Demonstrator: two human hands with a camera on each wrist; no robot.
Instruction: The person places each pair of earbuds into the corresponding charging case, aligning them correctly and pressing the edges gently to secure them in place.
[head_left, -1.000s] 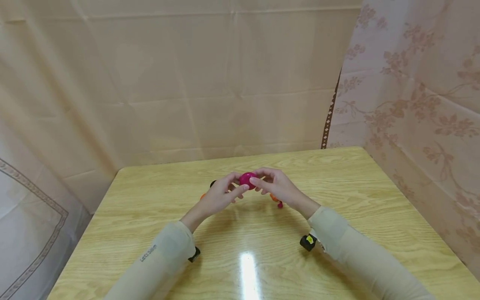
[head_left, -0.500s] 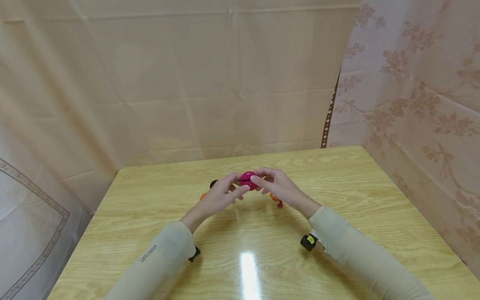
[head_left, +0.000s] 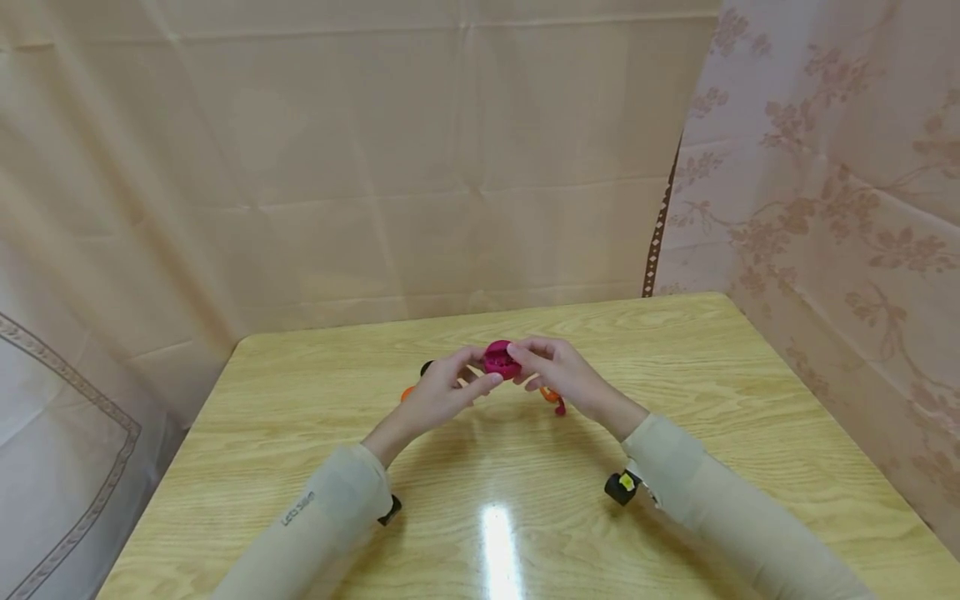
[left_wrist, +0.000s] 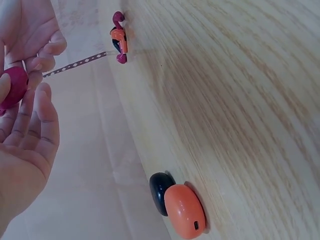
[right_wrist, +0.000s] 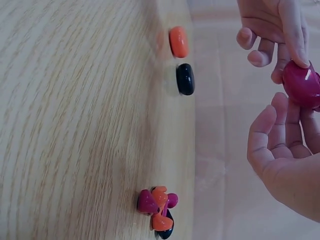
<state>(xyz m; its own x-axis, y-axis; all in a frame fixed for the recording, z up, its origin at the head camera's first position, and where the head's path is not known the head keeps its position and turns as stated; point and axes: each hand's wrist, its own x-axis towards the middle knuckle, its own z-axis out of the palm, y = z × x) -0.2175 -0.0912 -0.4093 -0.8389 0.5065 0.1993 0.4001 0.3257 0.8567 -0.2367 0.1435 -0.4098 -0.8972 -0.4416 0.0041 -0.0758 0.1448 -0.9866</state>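
Observation:
Both hands hold a magenta earbud charging case between them over the table. Its lid is raised, and the hollow inside shows in the head view. My left hand pinches the case from the left, thumb along the near side. From the other side my right hand grips it, with the thumb at the lid's edge. The right wrist view shows the smooth, glossy outside of the magenta case between the fingers of the two hands.
Beyond the left hand, an orange case and a black case lie side by side on the wooden table. Several magenta, orange and black earbuds sit in a small pile near the right hand. Curtains hang behind the table.
The magenta case has gone from closed to opened, its lid lifting over the last second. The right thumb has moved slightly up with the lid; the left hand has hardly moved.

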